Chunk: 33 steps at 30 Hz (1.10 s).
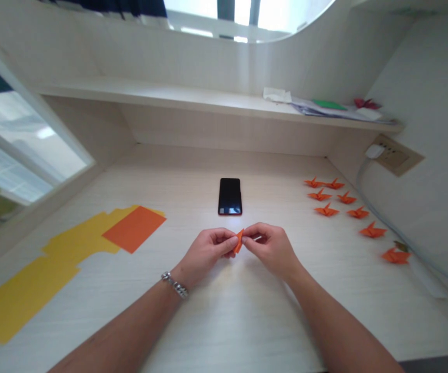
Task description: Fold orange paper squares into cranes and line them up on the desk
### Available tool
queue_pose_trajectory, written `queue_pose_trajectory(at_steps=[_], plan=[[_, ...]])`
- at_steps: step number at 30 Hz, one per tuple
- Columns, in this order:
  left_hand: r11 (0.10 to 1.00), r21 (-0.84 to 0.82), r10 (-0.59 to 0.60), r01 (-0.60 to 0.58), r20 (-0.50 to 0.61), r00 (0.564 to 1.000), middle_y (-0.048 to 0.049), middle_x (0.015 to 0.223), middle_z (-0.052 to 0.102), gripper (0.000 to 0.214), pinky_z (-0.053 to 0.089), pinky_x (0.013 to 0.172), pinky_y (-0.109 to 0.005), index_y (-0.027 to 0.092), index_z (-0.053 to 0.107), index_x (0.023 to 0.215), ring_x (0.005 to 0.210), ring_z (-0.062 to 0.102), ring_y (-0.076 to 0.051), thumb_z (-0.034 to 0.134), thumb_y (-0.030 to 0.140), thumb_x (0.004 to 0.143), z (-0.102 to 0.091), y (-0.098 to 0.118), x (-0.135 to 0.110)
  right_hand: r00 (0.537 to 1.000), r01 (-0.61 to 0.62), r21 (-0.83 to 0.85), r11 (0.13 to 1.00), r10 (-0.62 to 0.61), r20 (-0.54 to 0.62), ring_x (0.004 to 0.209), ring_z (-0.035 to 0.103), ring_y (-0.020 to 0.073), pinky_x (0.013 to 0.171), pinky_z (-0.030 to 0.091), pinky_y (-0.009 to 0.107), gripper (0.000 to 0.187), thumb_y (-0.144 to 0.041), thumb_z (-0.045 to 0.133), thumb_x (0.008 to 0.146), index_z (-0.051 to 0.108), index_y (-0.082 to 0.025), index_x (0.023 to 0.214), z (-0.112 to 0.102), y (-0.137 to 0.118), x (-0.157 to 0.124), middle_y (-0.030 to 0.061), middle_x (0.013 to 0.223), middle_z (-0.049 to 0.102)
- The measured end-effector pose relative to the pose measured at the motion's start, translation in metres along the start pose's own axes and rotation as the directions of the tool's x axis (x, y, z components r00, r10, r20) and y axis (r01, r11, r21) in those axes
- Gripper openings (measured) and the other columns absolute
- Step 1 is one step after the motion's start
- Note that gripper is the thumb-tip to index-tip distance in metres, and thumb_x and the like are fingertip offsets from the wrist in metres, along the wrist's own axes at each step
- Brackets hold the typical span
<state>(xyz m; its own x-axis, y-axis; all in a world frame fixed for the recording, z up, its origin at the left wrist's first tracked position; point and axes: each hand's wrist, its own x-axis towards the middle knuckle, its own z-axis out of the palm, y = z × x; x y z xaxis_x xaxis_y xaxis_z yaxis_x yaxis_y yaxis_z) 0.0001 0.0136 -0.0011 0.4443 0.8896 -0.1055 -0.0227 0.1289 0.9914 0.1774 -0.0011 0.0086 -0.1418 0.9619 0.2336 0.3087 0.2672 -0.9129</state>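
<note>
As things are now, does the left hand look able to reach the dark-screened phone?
Probably yes: the phone lies just beyond the left hand, and nothing seems to stand between them. However, this hand pinches the folded orange paper, so it would likely need to release it first.

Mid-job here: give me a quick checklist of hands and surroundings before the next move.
1. Left hand grips the folded orange paper: ok, pinched.
2. Right hand at the same paper: ok, fingertips at its edge.
3. Phone clear of both hands: ok, lies beyond them.
4. Orange paper birds clear of the hands: ok, all off to the right.
5. Creases aligned: cannot tell, too small and partly covered.
</note>
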Motion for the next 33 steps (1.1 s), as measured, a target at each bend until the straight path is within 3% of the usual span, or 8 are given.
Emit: queue_pose_trajectory(at_steps=[6,12,20,27,33], plan=[[0.998,0.057,0.038,-0.037,-0.005,0.999,-0.0033,0.066,0.060,0.027,0.041,0.057,-0.023,0.012,0.066,0.079,0.060,0.051,-0.012,0.064,0.039,0.079,0.002,-0.001,0.000,0.984,0.175,-0.312,0.934,-0.170,0.044,0.070,0.062,0.0165,0.065,0.048,0.028,0.011,-0.018,0.059,0.076,0.068,-0.023,0.081,-0.003,-0.001,-0.002,0.0018,0.079,0.070],[0.996,0.058,0.065,-0.063,-0.036,0.997,-0.0027,0.065,0.062,0.026,0.043,0.059,-0.023,0.013,0.065,0.074,0.060,0.053,-0.012,0.064,0.038,0.079,0.006,0.002,0.000,0.968,0.244,-0.517,0.821,-0.237,0.080,0.076,0.062,0.0171,0.071,0.045,0.027,0.012,-0.021,0.055,0.082,0.066,-0.024,0.082,-0.006,-0.002,-0.003,0.0036,0.083,0.069],[0.999,-0.031,0.025,-0.026,-0.041,0.999,-0.0054,0.073,0.066,0.024,0.047,0.064,-0.025,0.012,0.068,0.082,0.067,0.058,-0.014,0.067,0.035,0.078,0.006,-0.004,0.000,0.953,0.294,-0.540,0.789,-0.287,0.099,0.083,0.063,0.0167,0.075,0.045,0.026,0.019,-0.024,0.051,0.088,0.070,-0.027,0.083,-0.003,0.002,-0.003,0.0039,0.093,0.070],[0.998,0.002,0.064,-0.064,-0.143,0.988,-0.0047,0.070,0.067,0.023,0.047,0.062,-0.023,0.012,0.069,0.080,0.065,0.058,-0.013,0.068,0.034,0.077,0.006,-0.003,0.000,0.944,0.314,-0.596,0.739,-0.312,0.111,0.089,0.063,0.0170,0.076,0.046,0.026,0.024,-0.023,0.048,0.090,0.071,-0.027,0.087,0.002,0.001,-0.005,0.0040,0.099,0.070],[0.996,-0.004,0.089,-0.091,-0.193,0.977,-0.0050,0.072,0.068,0.022,0.049,0.064,-0.023,0.012,0.069,0.086,0.067,0.060,-0.013,0.068,0.032,0.077,0.005,-0.005,0.000,0.955,0.256,-0.442,0.860,-0.295,-0.021,0.086,0.064,0.0165,0.076,0.049,0.027,0.017,-0.023,0.056,0.086,0.071,-0.026,0.089,0.008,0.002,-0.006,0.0044,0.097,0.069]])
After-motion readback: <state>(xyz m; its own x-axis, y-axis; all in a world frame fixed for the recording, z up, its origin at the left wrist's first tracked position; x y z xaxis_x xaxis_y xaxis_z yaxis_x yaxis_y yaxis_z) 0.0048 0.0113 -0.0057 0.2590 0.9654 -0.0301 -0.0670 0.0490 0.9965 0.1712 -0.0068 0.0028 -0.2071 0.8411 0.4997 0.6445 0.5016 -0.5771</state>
